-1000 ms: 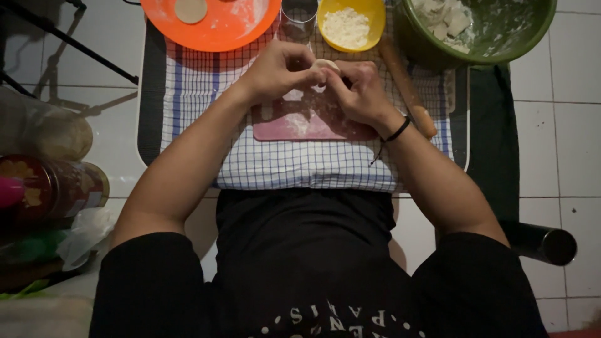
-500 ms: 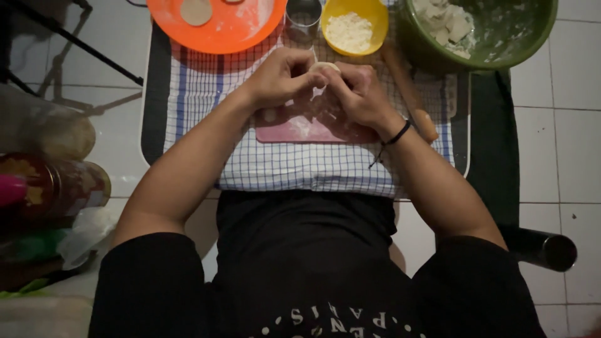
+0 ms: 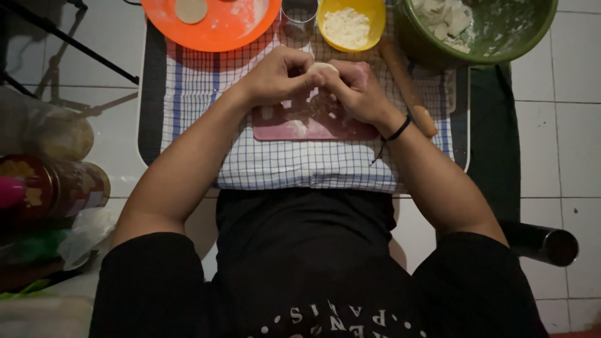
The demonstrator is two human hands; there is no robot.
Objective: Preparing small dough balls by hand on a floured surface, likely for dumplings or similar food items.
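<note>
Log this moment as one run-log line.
left hand: pinching dough piece | right hand: pinching same piece | below: pink board on checked cloth

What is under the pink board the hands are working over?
The pink board lies on a blue-checked cloth, over a dark mat. Both hands pinch a dough piece, covering the board's top edge.

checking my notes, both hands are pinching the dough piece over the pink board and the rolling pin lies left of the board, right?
Not quite. The rolling pin lies to the right of the pink board, as the head view shows. The left hand and right hand do pinch the dough piece over it.
</note>
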